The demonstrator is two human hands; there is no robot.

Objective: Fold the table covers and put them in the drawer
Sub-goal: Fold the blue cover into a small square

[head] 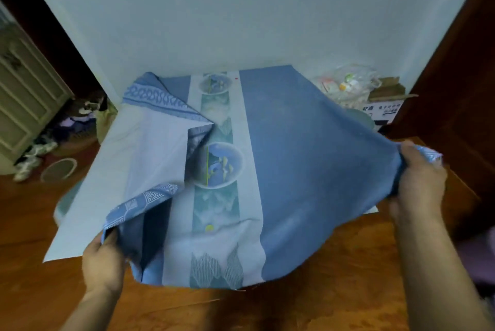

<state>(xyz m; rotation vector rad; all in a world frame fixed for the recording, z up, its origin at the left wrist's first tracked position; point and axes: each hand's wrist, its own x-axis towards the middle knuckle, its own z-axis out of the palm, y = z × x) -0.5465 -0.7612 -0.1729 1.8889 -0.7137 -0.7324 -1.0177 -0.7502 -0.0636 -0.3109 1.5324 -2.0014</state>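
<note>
Head view: a blue table cover (294,156) with a pale band of printed bowls and mountains lies spread over a white sheet (88,197) on the wooden floor (334,290), its left side folded inward. The left hand (103,263) grips the cover's near-left corner in curled fingers. The right hand (420,183) grips the bunched right corner, lifted off the sheet. A plastic bag (348,84) and a cardboard box (385,100) sit beyond the sheet's far-right corner.

The table cover (294,156) lies on the sheet (107,170), which lies on the floor (321,304) before the wall (241,9). Left of the table cover lie shoes (29,159). Behind its right corner sit a plastic bag (348,84) and a cardboard box (385,103).
</note>
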